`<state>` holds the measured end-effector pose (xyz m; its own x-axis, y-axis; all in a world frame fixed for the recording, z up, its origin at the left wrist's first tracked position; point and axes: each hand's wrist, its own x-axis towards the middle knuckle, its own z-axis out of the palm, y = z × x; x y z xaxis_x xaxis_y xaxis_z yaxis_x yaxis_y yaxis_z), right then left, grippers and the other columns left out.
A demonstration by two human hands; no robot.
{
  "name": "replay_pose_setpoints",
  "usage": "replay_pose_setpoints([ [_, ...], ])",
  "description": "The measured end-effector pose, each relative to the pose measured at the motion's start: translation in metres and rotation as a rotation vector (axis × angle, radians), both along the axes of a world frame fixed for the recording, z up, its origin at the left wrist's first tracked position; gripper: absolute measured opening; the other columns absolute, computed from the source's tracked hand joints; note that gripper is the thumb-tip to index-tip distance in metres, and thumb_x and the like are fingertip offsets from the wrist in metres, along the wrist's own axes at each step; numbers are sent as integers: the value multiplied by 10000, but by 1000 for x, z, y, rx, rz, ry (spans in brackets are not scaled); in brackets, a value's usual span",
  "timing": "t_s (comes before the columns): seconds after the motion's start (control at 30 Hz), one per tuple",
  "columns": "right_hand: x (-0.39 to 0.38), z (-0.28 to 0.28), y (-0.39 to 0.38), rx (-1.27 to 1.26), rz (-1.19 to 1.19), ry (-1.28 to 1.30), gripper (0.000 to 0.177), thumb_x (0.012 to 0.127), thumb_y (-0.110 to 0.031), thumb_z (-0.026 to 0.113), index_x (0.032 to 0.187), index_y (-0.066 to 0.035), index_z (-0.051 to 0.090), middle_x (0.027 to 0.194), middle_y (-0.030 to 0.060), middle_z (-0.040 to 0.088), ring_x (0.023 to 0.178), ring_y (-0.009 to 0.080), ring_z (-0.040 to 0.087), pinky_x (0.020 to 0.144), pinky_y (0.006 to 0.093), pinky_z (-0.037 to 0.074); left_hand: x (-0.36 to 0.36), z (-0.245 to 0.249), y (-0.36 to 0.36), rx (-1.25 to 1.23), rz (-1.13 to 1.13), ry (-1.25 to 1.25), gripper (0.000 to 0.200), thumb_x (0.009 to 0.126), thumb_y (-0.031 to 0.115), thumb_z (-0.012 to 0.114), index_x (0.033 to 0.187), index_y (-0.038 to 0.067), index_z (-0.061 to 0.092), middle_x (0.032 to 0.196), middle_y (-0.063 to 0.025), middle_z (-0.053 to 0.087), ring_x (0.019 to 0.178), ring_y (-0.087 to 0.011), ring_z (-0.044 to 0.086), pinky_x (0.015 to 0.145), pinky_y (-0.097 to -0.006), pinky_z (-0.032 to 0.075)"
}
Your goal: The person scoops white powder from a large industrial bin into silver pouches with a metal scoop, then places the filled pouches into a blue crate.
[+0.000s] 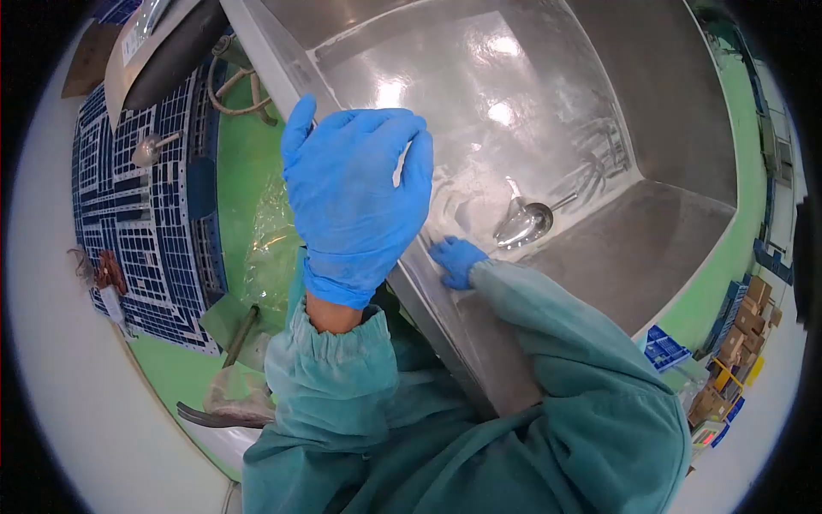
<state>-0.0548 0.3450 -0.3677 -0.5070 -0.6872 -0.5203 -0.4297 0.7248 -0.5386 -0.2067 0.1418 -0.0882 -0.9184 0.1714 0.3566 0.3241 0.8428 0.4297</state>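
My left hand [360, 197], in a blue glove, is raised close to the camera, in front of the near rim of a steel tub [685, 103]. Its back faces me and its fingers curl away, with the little finger stuck out; whatever they hold, if anything, is hidden. Lower down, my right hand [458, 261], also gloved in blue, reaches inside the tub by its near wall, fingers partly apart and nothing seen in them. Just right of it a shiny metal scoop [525, 224] lies on the tub floor amid white powder [467, 206].
On the left, blue grid pallets [137, 223] stand on a green floor [235, 163], beside clear plastic film [270, 240]. Another metal scoop [147, 152] rests on a pallet. At the far right are a blue crate [664, 349] and stacked cardboard boxes [745, 321].
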Motion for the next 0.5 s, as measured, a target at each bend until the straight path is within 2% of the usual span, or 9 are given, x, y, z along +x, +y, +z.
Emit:
replay_pose_setpoints([
  [0.03,4,10,7,83,122,-164,577,718,-304,588,1242,-78,505,1275,154,481,1140,369,467,911,461,439,0,1,0,8,0,-4,75,782,173,655,848,172,691,890,13,681,850,-186,614,1033,-406,288],
  [0.1,18,14,14,120,107,-238,586,715,-328,592,1241,-81,512,1275,161,485,1141,365,475,915,460,437,-2,2,3,22,-5,16,66,782,176,656,837,171,692,878,13,682,844,-185,616,1033,-408,287],
  [0.17,26,8,17,160,92,-301,596,713,-351,595,1240,-85,520,1276,168,490,1142,361,482,919,459,435,-2,-5,4,71,42,73,23,768,174,644,758,166,663,777,14,663,788,-182,613,1011,-416,304],
  [0.23,31,-6,12,222,108,-388,559,724,-362,588,1209,-87,551,1195,182,551,1106,343,527,924,449,436,0,-5,6,93,47,76,26,767,175,646,756,164,666,769,9,662,777,-188,612,1014,-418,301],
  [0.3,34,-4,9,196,98,-369,505,746,-354,566,1162,-68,579,1127,201,590,1054,353,562,925,441,433,1,-1,4,114,41,97,29,767,177,647,754,161,668,761,4,661,766,-194,610,1017,-421,297],
  [0.37,37,4,3,361,246,-434,423,759,-333,552,1093,-86,631,1067,181,627,987,345,600,886,440,459,4,3,4,41,49,-22,103,804,214,628,834,151,703,870,-35,682,853,-210,617,1041,-428,273],
  [0.4,33,9,0,371,205,-405,423,759,-333,552,1093,-86,631,1067,181,627,987,345,600,886,440,459,4,4,4,55,16,13,103,804,214,628,834,151,703,870,-35,682,853,-210,617,1041,-428,273],
  [0.47,24,20,-7,400,311,-368,342,763,-320,541,983,-100,681,994,175,652,924,352,621,827,445,484,5,2,5,3,58,9,136,814,238,611,834,144,707,876,-51,682,861,-220,614,1044,-431,266],
  [0.5,23,25,-7,372,207,-280,327,762,-321,539,943,-94,689,968,174,657,904,355,624,805,449,491,6,1,5,-9,51,19,141,810,240,599,823,140,697,857,-50,675,861,-225,606,1051,-438,259],
])
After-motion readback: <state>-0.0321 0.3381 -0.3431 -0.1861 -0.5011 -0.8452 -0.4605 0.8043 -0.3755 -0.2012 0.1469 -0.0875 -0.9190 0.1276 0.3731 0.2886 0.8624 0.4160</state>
